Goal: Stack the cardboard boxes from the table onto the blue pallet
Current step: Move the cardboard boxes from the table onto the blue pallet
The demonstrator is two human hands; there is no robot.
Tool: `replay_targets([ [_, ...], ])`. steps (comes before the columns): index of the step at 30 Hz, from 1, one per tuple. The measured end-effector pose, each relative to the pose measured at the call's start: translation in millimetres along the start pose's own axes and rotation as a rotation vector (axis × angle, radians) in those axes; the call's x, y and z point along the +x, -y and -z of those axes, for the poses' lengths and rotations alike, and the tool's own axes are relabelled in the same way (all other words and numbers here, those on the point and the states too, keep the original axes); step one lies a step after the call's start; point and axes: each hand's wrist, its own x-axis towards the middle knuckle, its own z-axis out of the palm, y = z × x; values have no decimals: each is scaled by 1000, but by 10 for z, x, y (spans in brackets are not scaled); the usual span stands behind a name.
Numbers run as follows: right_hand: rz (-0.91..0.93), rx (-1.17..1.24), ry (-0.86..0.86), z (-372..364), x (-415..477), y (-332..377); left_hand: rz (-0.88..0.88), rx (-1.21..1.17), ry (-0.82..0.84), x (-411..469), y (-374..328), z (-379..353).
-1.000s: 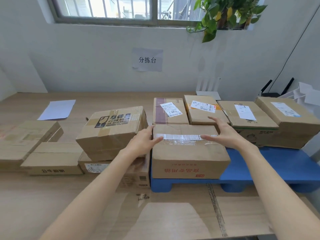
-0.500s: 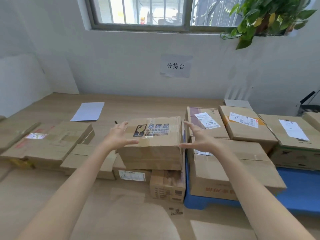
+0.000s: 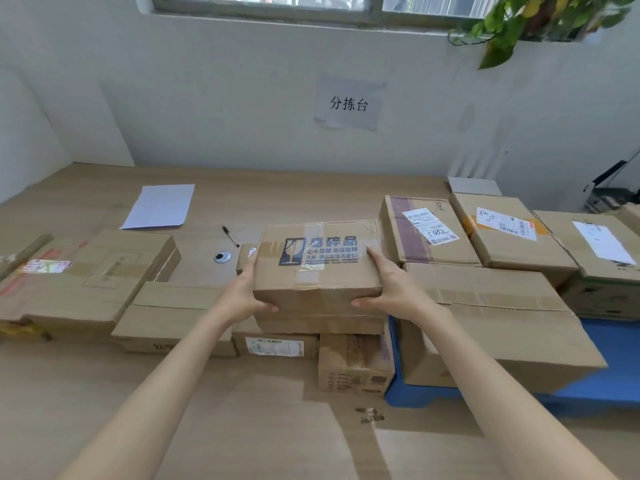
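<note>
Both hands are clamped on the fragile-marked box. The left hand takes its left end and the right hand its right end, thumbs wrapped onto the near face, fingers running along the sides. We see it directly over a second carton; we can't tell whether it rests there or is lifted just clear.

Below the hands, two small cartons stand on the tabletop: a white-labelled carton under the left hand and a barcode carton under the right.

Just right of the right hand is the blue pallet, with a big carton on it, close beside the right wrist. Beyond that, further from us, there is a row on the pallet: a tape-striped box, an orange-label box and a far-right box.

Left of the left hand is a flat carton, then a wide flat carton further out.

Beyond the left hand are a cable grommet, a black pen and a white sheet, all on bare tabletop.

Far ahead of the hands is a wall sign, with a plant up and to the right.
</note>
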Motion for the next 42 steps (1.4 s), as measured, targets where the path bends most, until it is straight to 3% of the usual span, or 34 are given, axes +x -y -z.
replay_targets([
  [9,0,147,-35,339,63,165,-110,68,-98,-67,-335,519],
  [14,61,202,-134,853,-53,288,-214,118,-238,-240,-881,885],
  [20,37,181,-263,1572,-498,-20,-369,140,-277,-423,-1749,791],
  [25,-24,143,-329,2156,-1136,-706,-451,139,-218,-492,-2532,151],
  [34,-193,134,-408,3087,-2630,-2401,-576,97,-65,-877,-4138,-1682],
  [42,-286,263,-375,3356,-3487,-3631,-558,105,100,-1177,-4784,-3060],
])
